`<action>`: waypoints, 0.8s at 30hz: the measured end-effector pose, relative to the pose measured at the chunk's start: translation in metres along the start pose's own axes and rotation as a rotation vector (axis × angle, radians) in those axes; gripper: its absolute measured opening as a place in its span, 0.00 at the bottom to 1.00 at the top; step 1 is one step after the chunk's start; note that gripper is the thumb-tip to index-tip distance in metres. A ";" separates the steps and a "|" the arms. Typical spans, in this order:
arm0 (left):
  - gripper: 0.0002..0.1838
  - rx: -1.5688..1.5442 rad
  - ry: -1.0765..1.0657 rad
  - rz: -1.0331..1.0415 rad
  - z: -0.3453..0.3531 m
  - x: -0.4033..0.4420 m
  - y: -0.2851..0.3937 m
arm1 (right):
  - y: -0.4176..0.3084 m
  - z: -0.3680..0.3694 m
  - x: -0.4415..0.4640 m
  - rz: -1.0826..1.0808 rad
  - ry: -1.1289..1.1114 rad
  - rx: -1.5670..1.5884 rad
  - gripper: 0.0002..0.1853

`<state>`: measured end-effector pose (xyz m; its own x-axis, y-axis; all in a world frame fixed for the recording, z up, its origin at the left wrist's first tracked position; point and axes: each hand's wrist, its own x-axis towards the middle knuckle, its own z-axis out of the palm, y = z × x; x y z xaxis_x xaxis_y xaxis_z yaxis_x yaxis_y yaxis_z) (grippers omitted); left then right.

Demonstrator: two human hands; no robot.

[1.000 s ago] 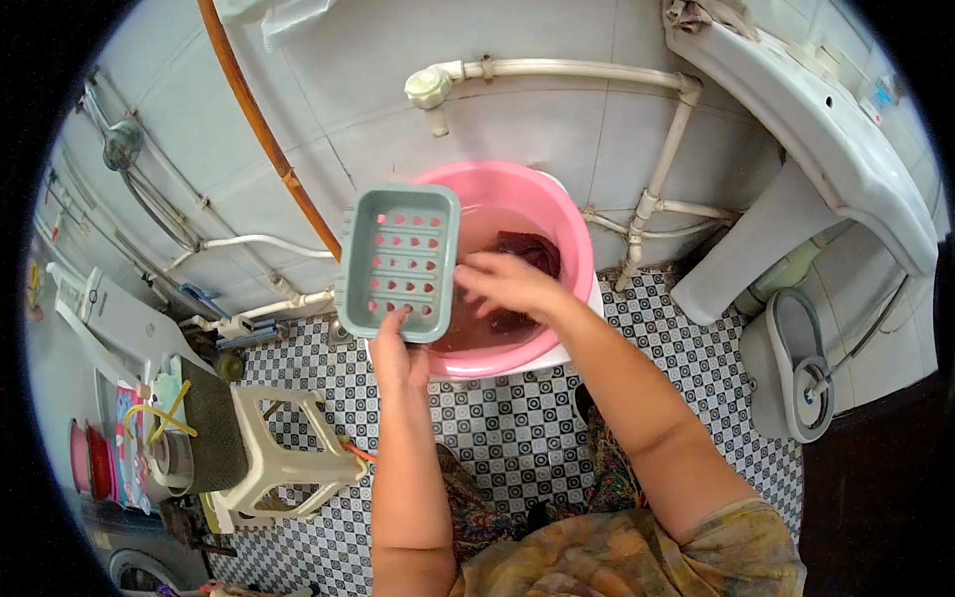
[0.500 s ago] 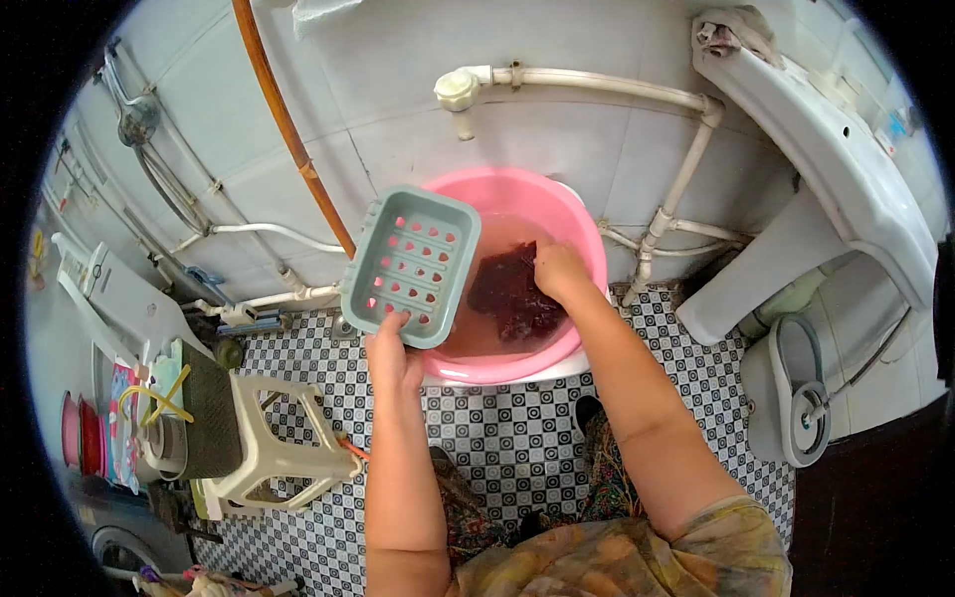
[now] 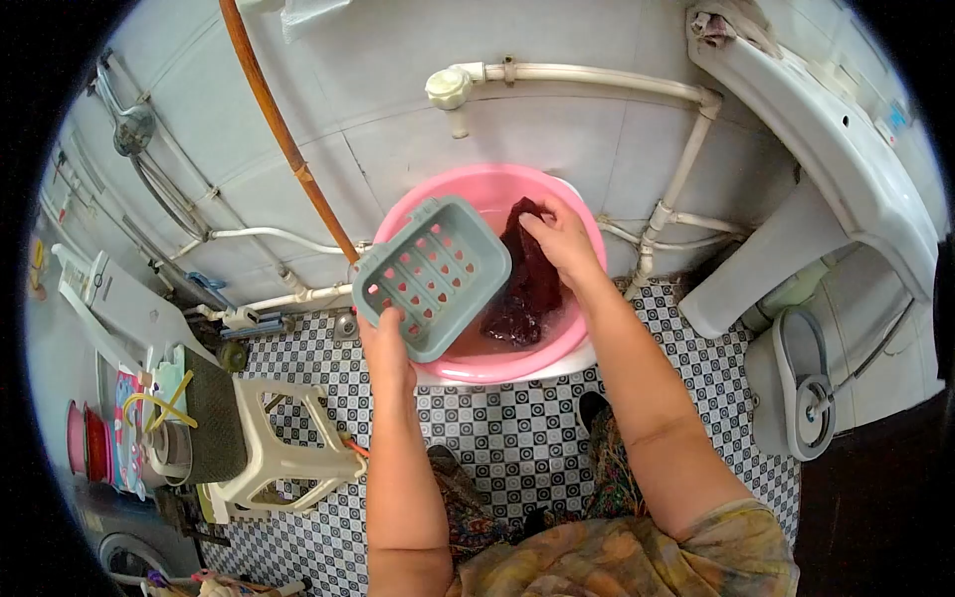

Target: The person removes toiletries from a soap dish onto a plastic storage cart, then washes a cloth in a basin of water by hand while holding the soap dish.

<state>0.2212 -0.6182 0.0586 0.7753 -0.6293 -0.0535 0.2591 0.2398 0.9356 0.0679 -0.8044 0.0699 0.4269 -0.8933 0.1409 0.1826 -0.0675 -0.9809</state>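
Observation:
My left hand [image 3: 386, 343] grips a grey-green plastic basket [image 3: 438, 269] by its near-left corner, thumb inside. Rows of small heart-shaped holes run across the basket's bottom, and it is tilted over the left part of a pink basin [image 3: 597, 343]. Wet dark red cloth [image 3: 532, 274] is pinched between the thumb and fingers of my right hand [image 3: 559, 239]. Its upper end is lifted, while the lower end rests in the reddish water of the basin. Part of the water is hidden behind the basket.
A white tap [image 3: 450, 90] sticks out from the wall above the basin. To its left leans a wooden pole [image 3: 288, 139]. A cream plastic stool [image 3: 284, 448] stands at left on the patterned floor, and a white pedestal sink [image 3: 826, 149] is at right.
My right hand has risen and pulled the red cloth's upper end up out of the water. The basket has turned clockwise and shifted slightly right in my left hand.

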 end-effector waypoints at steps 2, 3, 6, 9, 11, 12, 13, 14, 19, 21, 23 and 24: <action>0.25 0.081 -0.028 0.079 0.004 -0.004 0.000 | -0.009 0.008 -0.002 -0.127 0.018 0.147 0.11; 0.25 0.082 -0.031 0.078 0.007 -0.007 0.001 | -0.012 0.011 -0.003 -0.128 0.021 0.147 0.11; 0.24 0.177 -0.035 0.080 0.012 -0.013 0.003 | -0.022 0.017 -0.008 -0.409 0.042 -0.226 0.11; 0.23 0.202 -0.030 0.158 0.012 -0.015 0.001 | -0.013 0.018 -0.005 -0.604 0.076 -0.427 0.11; 0.24 0.274 -0.071 0.262 0.011 -0.016 0.001 | -0.007 0.018 -0.002 -0.629 0.063 -0.385 0.10; 0.24 0.270 -0.069 0.262 0.012 -0.017 0.001 | -0.008 0.018 -0.003 -0.534 0.006 -0.318 0.10; 0.24 0.267 -0.068 0.271 0.012 -0.020 0.002 | -0.008 0.017 -0.004 -0.436 -0.050 -0.252 0.09; 0.24 0.267 -0.069 0.280 0.012 -0.021 0.002 | -0.007 0.017 -0.005 -0.434 -0.051 -0.254 0.09; 0.24 0.067 -0.043 0.220 0.015 -0.026 -0.003 | -0.012 0.017 -0.010 -0.575 -0.077 -0.275 0.09; 0.24 0.005 -0.041 0.213 0.014 -0.026 -0.005 | -0.015 0.019 -0.018 -0.615 -0.066 -0.335 0.09; 0.24 -0.035 -0.040 0.165 0.014 -0.025 -0.005 | -0.013 0.020 -0.019 -0.654 -0.056 -0.396 0.09; 0.24 -0.038 -0.035 0.166 0.014 -0.026 -0.004 | -0.009 0.019 -0.017 -0.569 -0.091 -0.314 0.09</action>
<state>0.1916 -0.6131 0.0607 0.7890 -0.6038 0.1137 0.1509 0.3697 0.9168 0.0758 -0.7797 0.0789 0.4155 -0.6395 0.6469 0.1405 -0.6576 -0.7402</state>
